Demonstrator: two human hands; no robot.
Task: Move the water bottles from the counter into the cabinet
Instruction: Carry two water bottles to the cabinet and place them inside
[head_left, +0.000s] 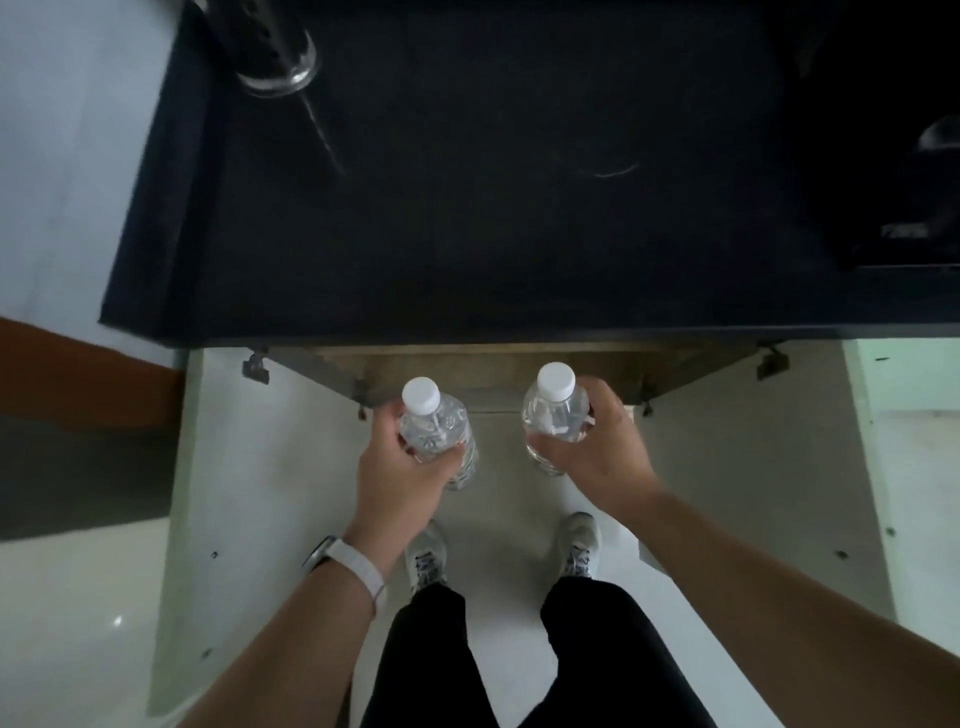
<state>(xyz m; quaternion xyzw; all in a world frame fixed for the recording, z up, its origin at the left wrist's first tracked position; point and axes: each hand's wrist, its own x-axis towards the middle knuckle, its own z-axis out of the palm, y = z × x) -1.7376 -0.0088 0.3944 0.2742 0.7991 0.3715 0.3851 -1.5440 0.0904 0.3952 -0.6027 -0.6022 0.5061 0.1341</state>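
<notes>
I look straight down past the dark counter (493, 197). My left hand (402, 470) grips a clear water bottle (439, 421) with a white cap, held upright. My right hand (597, 452) grips a second clear bottle (556, 410) of the same kind, also upright. Both bottles hang in front of the open cabinet (498, 369) below the counter's front edge. The cabinet's two white doors, the left door (249, 467) and the right door (753, 467), stand swung open on either side. The inside of the cabinet is mostly hidden under the counter.
A clear glass (278, 57) stands at the counter's back left. A dark appliance (893, 156) fills the counter's right end. My two feet (504, 556) stand on the pale floor between the open doors. A white wall lies to the left.
</notes>
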